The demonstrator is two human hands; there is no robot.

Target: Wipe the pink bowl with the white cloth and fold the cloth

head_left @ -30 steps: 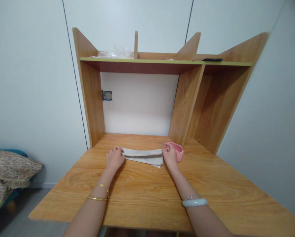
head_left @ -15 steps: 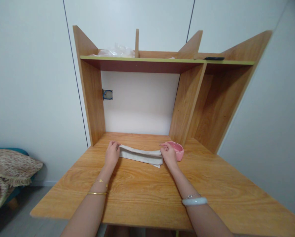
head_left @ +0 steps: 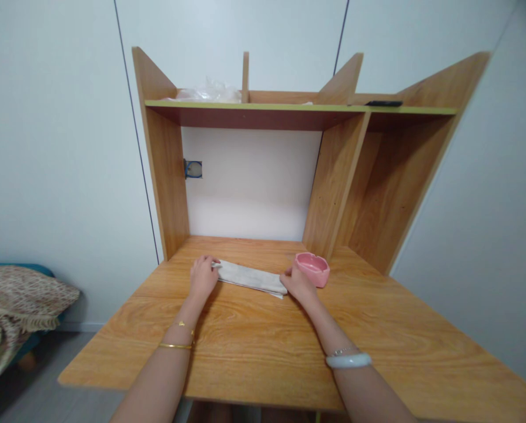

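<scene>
A light grey cloth (head_left: 250, 277), folded into a long narrow strip, lies on the wooden desk (head_left: 254, 346). My left hand (head_left: 204, 277) pinches its left end, the fingertips over the top edge. At the opposite end, my right hand (head_left: 300, 284) grips the cloth between thumb and fingers. A small corner of the fabric pokes out below the strip near that hand. Just behind and to the right of my right hand stands a pink ashtray (head_left: 319, 276) with notches in its rim; my hand hides part of its left side.
A wooden shelf unit (head_left: 328, 194) rises from the desk's back. Its upper board carries a clear plastic bag (head_left: 212, 92) and a flat black object (head_left: 384, 103). An open wall socket box (head_left: 194, 170) shows behind. At far left is a bed or sofa with a patterned throw (head_left: 20, 294).
The cloth's raised upper edge has been folded down, so the strip is narrower and flatter. Both hands have lowered with it, and my right hand has shifted slightly down, uncovering more of the ashtray.
</scene>
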